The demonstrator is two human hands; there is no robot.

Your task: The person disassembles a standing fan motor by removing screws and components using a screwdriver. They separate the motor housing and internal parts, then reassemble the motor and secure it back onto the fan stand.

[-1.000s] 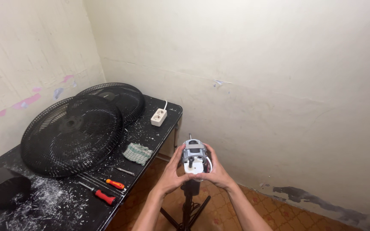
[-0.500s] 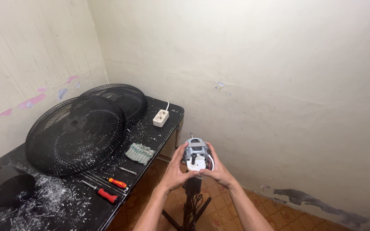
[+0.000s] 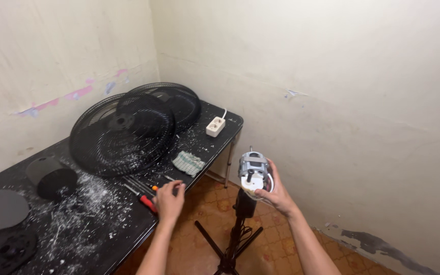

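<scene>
While the right hand grips the fan motor on its black stand

The left hand reaches to the screwdrivers at the table edge, fingers curled and touching them.

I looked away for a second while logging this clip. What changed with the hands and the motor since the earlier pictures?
The left hand let go of the fan motor and moved left to the table, now at the screwdrivers. The right hand alone holds the motor on the stand. The grilles, power strip and cloth stayed put.
</scene>
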